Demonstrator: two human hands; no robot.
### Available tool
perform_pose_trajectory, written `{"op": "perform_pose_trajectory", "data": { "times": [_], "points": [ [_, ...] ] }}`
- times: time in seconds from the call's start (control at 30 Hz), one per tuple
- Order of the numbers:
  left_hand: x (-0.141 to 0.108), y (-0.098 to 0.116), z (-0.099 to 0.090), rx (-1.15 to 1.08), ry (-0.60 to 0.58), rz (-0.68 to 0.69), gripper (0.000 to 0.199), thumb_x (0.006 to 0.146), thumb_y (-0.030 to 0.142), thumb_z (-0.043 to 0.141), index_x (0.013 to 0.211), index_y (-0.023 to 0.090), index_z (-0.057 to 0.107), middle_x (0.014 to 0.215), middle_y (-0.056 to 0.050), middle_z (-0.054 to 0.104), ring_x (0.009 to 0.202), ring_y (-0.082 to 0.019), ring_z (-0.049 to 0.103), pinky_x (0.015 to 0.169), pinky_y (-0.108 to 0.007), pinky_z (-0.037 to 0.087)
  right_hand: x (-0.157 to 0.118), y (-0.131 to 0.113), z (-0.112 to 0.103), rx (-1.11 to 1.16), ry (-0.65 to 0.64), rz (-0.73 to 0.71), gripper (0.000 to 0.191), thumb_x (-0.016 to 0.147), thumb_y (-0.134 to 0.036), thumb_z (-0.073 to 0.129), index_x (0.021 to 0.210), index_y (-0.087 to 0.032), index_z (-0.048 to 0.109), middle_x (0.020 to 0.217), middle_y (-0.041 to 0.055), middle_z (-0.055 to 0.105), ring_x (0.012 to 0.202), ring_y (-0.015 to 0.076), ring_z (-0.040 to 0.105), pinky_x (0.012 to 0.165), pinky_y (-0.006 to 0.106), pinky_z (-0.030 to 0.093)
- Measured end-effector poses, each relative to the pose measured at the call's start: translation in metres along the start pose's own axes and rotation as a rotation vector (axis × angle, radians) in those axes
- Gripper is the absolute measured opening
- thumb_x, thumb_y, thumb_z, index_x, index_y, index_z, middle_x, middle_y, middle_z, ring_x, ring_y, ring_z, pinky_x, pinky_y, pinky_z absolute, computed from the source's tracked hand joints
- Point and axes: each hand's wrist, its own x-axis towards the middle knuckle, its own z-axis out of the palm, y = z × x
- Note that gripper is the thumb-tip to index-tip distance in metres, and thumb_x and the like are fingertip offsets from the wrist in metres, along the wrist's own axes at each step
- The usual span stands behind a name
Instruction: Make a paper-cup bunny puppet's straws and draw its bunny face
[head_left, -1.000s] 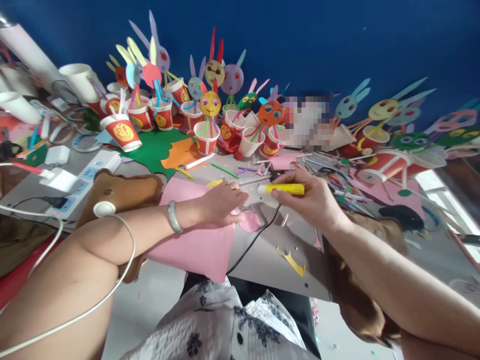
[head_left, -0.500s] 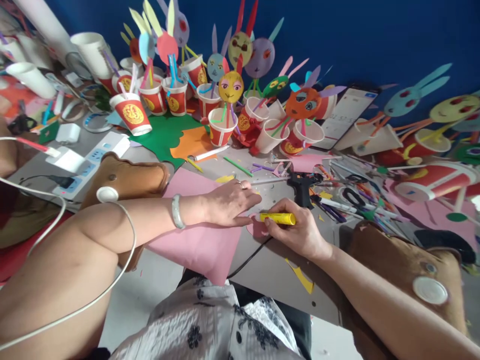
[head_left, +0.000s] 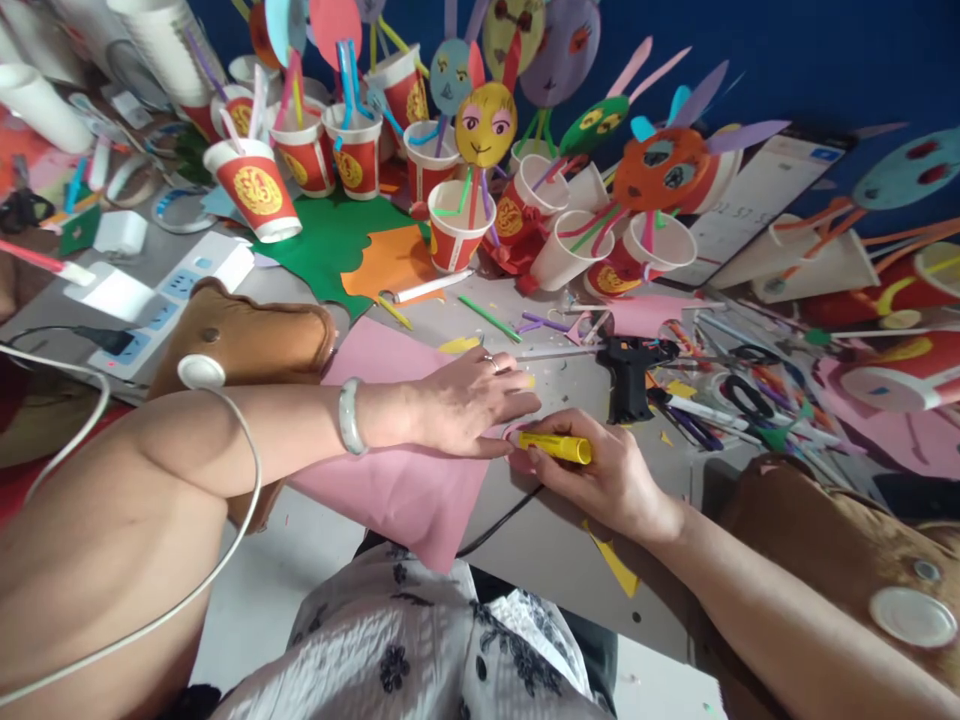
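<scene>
My right hand (head_left: pixel 600 478) grips a yellow glue stick (head_left: pixel 556 446), its tip pointing left and down onto a small pink paper circle (head_left: pixel 517 462) on the grey table (head_left: pixel 540 545). My left hand (head_left: pixel 469 400) lies flat, fingers spread, pressing on a large pink paper sheet (head_left: pixel 397 480) and touching the circle's left edge. A pale bangle sits on my left wrist. The two hands nearly touch.
A black glue gun (head_left: pixel 628 375) lies just beyond my right hand, its cord running under my hands. Several red paper cups with paper bunny faces (head_left: pixel 454 235) crowd the far side. Scissors and pens (head_left: pixel 739 395) lie right; a power strip (head_left: pixel 161 310) left.
My right hand has come down from above the table and set the glue stick's tip on the pink circle. My left hand stayed on the pink sheet. The view tilted downward.
</scene>
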Motion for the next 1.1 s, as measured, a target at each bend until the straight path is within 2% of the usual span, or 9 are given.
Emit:
{"op": "perform_pose_trajectory", "data": {
  "times": [0.23,0.43,0.57,0.67,0.8,0.9,1.0,1.1],
  "points": [
    [-0.002,0.000,0.000,0.034,-0.021,0.007,0.036,0.097,0.052,0.049,0.109,0.020,0.062,0.115,-0.012,0.062,0.111,-0.032,0.050,0.092,-0.047,0.041,0.000,0.001,0.001,-0.061,-0.008,-0.040,0.019,0.088,-0.043,0.066,0.096,-0.026,0.064,0.077,0.0019,0.075,0.057,0.0159,0.067,0.054,0.026,0.047],
    [0.000,0.000,-0.003,0.067,-0.071,0.007,0.036,0.099,0.049,0.047,0.113,0.020,0.062,0.119,-0.011,0.061,0.112,-0.032,0.050,0.092,-0.047,0.041,0.003,-0.002,0.000,0.001,0.012,0.029,0.019,0.085,-0.042,0.068,0.089,-0.024,0.063,0.075,0.0023,0.073,0.058,0.0158,0.065,0.054,0.026,0.047],
    [-0.001,0.002,-0.006,0.066,-0.036,-0.004,0.031,0.097,0.044,0.051,0.113,0.019,0.062,0.115,-0.012,0.061,0.112,-0.032,0.051,0.090,-0.046,0.040,0.005,0.001,-0.002,0.211,0.102,0.206,0.018,0.082,-0.038,0.070,0.081,-0.023,0.059,0.064,-0.0006,0.066,0.051,0.0141,0.058,0.049,0.026,0.044],
    [0.000,0.003,-0.007,0.062,-0.034,-0.011,0.026,0.093,0.038,0.057,0.109,0.018,0.062,0.111,-0.012,0.062,0.109,-0.032,0.052,0.086,-0.044,0.041,0.008,0.006,-0.003,0.530,0.154,0.358,0.021,0.082,-0.042,0.070,0.080,-0.024,0.057,0.054,-0.0047,0.055,0.045,0.0123,0.049,0.047,0.027,0.044],
    [0.001,0.003,-0.006,0.036,-0.032,-0.013,0.024,0.090,0.034,0.060,0.108,0.018,0.063,0.107,-0.011,0.063,0.104,-0.030,0.053,0.084,-0.042,0.040,0.014,0.012,-0.007,0.949,0.104,0.443,0.021,0.085,-0.046,0.062,0.082,-0.027,0.055,0.042,-0.0081,0.043,0.041,0.0148,0.048,0.056,0.033,0.052],
    [0.001,0.002,-0.003,0.026,-0.007,-0.012,0.025,0.089,0.034,0.062,0.108,0.017,0.064,0.105,-0.011,0.063,0.103,-0.030,0.054,0.083,-0.042,0.040,0.018,0.012,-0.012,1.003,0.058,0.443,0.019,0.085,-0.047,0.055,0.084,-0.028,0.054,0.038,-0.0094,0.038,0.035,0.0146,0.038,0.053,0.035,0.050],
    [0.001,0.002,-0.001,0.015,0.004,-0.015,0.027,0.089,0.034,0.063,0.109,0.017,0.065,0.105,-0.011,0.063,0.103,-0.030,0.054,0.083,-0.042,0.040,0.019,0.010,-0.017,0.952,0.057,0.427,0.021,0.082,-0.048,0.057,0.087,-0.028,0.054,0.047,-0.0084,0.047,0.034,0.0127,0.034,0.051,0.037,0.050],
    [0.001,0.002,-0.002,-0.008,-0.013,-0.015,0.027,0.090,0.035,0.061,0.112,0.020,0.066,0.105,-0.010,0.064,0.103,-0.029,0.054,0.083,-0.041,0.039,0.017,0.007,-0.020,0.944,0.052,0.398,0.027,0.079,-0.048,0.068,0.092,-0.027,0.056,0.068,-0.0028,0.066,0.043,0.0137,0.050,0.057,0.039,0.054]
  ]
}}
